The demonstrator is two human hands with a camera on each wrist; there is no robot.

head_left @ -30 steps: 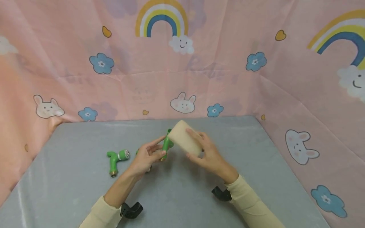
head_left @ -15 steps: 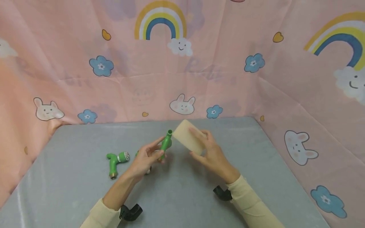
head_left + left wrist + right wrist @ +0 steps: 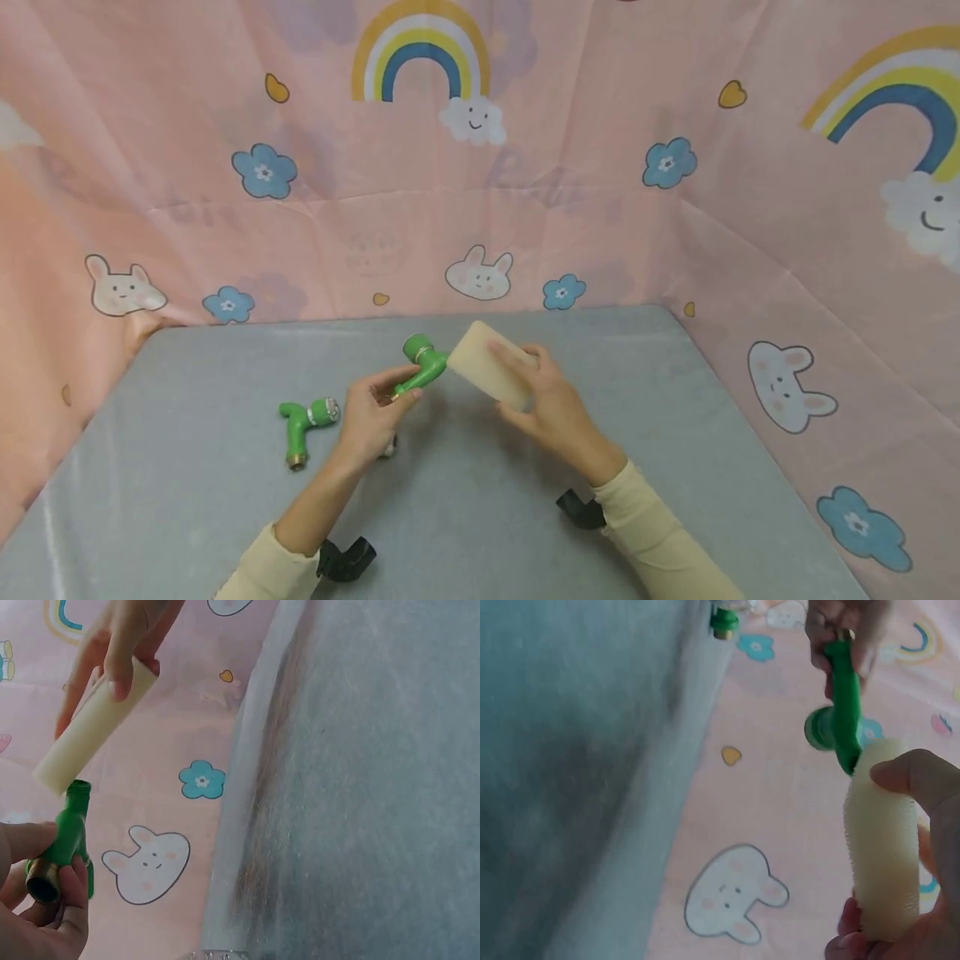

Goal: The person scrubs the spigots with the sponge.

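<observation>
My left hand (image 3: 371, 421) pinches a green hose nozzle (image 3: 429, 364) by its brass-ended handle, above the table. The nozzle's wide round head points up and away. My right hand (image 3: 553, 408) holds a cream sponge (image 3: 487, 362) between thumb and fingers. One end of the sponge meets the nozzle's narrow tip in the head view. The right wrist view likewise has the sponge (image 3: 883, 847) against the end of the nozzle (image 3: 845, 697). Seen from the left wrist, a brass socket (image 3: 43, 883) shows between the left fingers.
A second green nozzle (image 3: 302, 427) lies on the grey table (image 3: 187, 500), left of the left hand. Another object (image 3: 390, 447) is mostly hidden behind that hand. Black wrist mounts (image 3: 347, 558) sit at both sleeves. A pink patterned cloth (image 3: 600, 225) hangs behind and beside the table.
My left hand has turned the nozzle, so its wide head now shows at the upper left. The sponge first moved slightly right off the nozzle, then came back left to it.
</observation>
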